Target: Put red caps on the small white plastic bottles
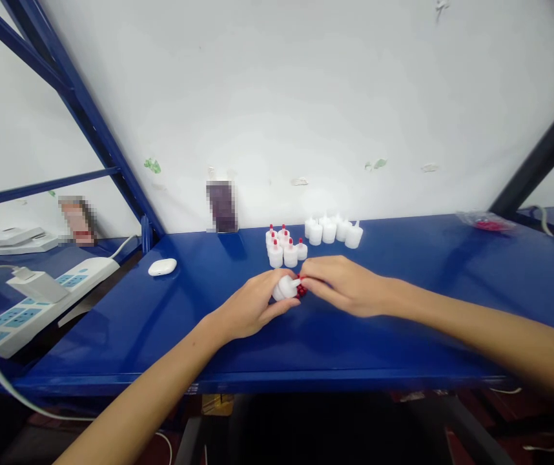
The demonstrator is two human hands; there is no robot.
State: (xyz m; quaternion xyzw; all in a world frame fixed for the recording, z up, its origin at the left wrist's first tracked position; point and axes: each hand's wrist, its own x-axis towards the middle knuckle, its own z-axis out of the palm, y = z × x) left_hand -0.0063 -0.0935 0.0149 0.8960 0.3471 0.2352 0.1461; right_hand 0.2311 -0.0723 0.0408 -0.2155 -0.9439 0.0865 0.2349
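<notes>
My left hand [256,302] is wrapped round a small white nozzle bottle [284,289], tilted so that its nozzle points right. At the nozzle's tip, my right hand [342,284] pinches a small red cap [302,280], mostly hidden by the fingers. A little pile of red caps [301,290] lies on the blue table just behind the nozzle. Beyond my hands stand several white bottles with red caps [290,253] in a tight cluster. To their right is a group of white bottles with bare nozzles [328,230].
The blue table [184,336] meets a white wall. A white earphone case [163,267] lies at the left, and a blurred dark phone-like object [223,206] leans on the wall. Power strips [39,300] sit beyond the left edge. A plastic bag with red contents [487,223] rests far right.
</notes>
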